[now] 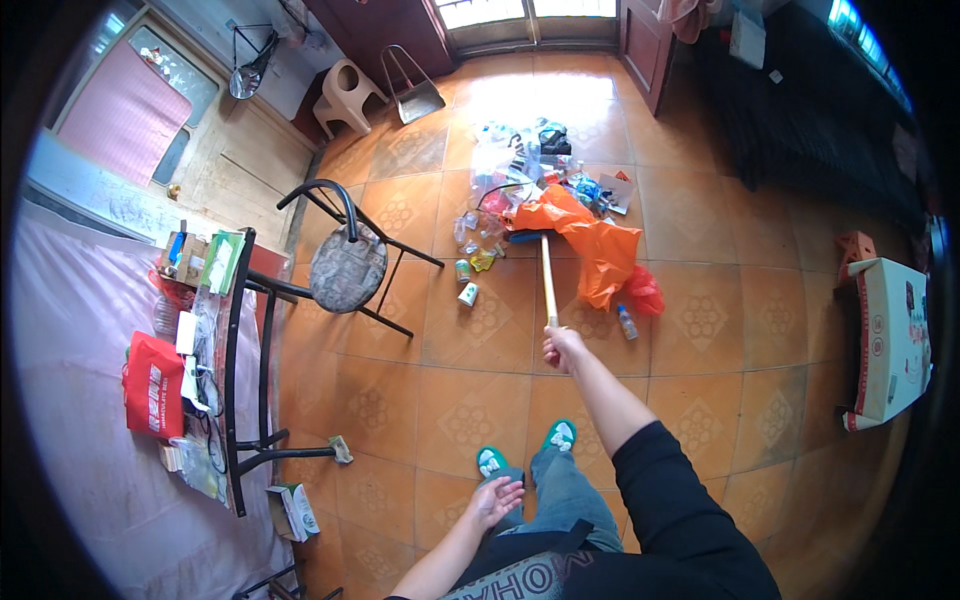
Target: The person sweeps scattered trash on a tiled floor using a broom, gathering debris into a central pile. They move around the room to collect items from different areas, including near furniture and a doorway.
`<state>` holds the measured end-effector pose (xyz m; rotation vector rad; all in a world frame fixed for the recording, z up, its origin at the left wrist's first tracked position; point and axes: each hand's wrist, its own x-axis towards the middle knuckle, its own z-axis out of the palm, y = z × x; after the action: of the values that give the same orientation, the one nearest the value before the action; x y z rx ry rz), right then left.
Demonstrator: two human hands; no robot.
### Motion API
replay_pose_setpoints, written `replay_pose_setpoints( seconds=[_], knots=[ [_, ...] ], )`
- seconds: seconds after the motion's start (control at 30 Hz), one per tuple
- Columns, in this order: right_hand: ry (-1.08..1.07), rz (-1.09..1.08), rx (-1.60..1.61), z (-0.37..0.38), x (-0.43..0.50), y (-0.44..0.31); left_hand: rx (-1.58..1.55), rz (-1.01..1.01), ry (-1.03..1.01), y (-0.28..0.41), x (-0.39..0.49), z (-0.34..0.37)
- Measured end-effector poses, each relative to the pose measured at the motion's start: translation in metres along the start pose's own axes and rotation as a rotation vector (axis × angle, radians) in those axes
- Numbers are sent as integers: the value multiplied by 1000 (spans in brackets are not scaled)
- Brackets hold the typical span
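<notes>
My right hand [564, 349] is closed around the end of a pale broom handle [549, 285]. The broom's blue head [525, 236] lies on the tiled floor, partly under an orange plastic bag [604, 255]. Beyond it spreads a pile of litter with a clear plastic bag [499, 150] and other wrappers. A red plastic bag [645, 291] touches the orange one, and a small plastic bottle [627, 322] lies nearer to me. Left of the broom are a paper cup [468, 294], a can [462, 270] and a yellow wrapper [482, 259]. My left hand [498, 501] is empty, fingers apart, over my legs.
A round-seated metal chair [349, 266] stands at the left, by a cluttered table with a red bag [155, 385]. A long-handled dustpan [420, 101] and a plastic stool [349, 94] are at the back left. A white box [892, 341] stands at the right.
</notes>
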<state>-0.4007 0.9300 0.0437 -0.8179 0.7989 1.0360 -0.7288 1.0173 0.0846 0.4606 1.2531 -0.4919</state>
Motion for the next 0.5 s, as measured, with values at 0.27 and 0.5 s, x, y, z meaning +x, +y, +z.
replay_pose_setpoints(
  seconds=[0.27, 0.5],
  knots=[
    [-131, 91, 70, -62, -124, 96, 50, -14, -34, 19, 3, 0],
    [-98, 216, 73, -129, -264, 165, 279, -73, -69, 44, 13, 16]
  ],
)
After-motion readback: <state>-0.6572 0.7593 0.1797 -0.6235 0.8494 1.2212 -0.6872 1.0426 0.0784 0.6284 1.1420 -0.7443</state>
